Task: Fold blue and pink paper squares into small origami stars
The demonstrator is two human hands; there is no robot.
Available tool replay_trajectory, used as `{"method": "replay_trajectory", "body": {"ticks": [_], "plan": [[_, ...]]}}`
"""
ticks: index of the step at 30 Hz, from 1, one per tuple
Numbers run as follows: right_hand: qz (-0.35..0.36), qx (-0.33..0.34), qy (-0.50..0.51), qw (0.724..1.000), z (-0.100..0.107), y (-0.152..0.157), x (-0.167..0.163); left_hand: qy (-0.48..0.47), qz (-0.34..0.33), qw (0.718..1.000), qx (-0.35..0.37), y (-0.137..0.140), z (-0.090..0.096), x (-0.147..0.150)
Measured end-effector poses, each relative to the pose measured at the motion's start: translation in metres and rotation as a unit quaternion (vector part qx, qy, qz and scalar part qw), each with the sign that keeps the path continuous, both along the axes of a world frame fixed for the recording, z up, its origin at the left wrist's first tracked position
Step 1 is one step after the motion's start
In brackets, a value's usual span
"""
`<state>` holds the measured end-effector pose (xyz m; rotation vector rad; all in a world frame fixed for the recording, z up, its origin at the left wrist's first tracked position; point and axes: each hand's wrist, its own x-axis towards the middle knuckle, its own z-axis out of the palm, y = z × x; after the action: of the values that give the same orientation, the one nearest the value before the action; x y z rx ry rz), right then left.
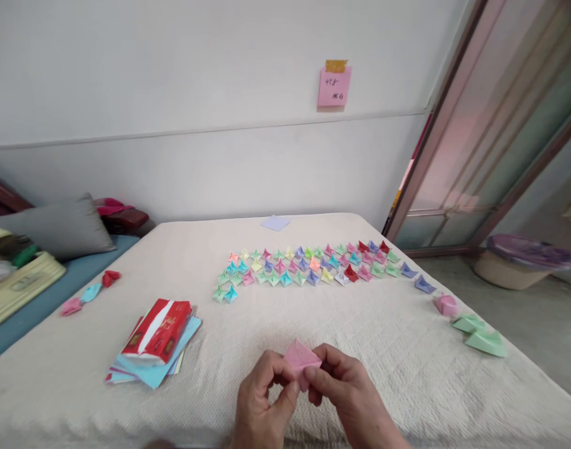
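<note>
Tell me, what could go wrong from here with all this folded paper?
The pink paper, pinched by the left hand and right hand, might tear if tugged. The green pieces lie close to the right edge of the white cloth, so a bump could knock them off.

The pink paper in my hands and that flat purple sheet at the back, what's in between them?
In the head view, rows of little colourful folded papers lie on the pale cloth between the pink paper and the purple sheet.
</note>
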<state>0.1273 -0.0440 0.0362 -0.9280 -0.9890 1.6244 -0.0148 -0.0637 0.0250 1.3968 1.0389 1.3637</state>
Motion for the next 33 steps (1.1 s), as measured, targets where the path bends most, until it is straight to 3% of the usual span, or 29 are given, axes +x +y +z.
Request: {"method": "replay_trajectory", "body": {"ticks": [3,8,11,21,27,33], "plan": [[0.006,0.001,0.007,1.0,-0.003,0.001,0.002,-0.02,-0.01,0.999,-0.037,-0.001,0.001,0.003],[0.008,0.011,-0.011,1.0,-0.005,0.003,0.003,-0.133,-0.035,0.982,-0.127,0.004,0.002,0.002],[0.011,0.024,-0.03,0.999,-0.005,0.003,0.003,-0.063,-0.042,0.982,-0.171,0.007,0.003,-0.003],[0.001,0.022,-0.058,0.998,-0.013,0.004,0.005,0.033,0.0,0.983,-0.181,0.008,0.006,-0.004],[-0.014,0.013,-0.067,0.998,-0.011,0.004,0.006,-0.019,-0.033,0.976,-0.213,0.009,0.006,-0.005],[-0.013,0.023,-0.055,0.998,-0.007,0.001,0.004,-0.054,-0.062,0.976,-0.2,0.01,0.011,0.0]]}}
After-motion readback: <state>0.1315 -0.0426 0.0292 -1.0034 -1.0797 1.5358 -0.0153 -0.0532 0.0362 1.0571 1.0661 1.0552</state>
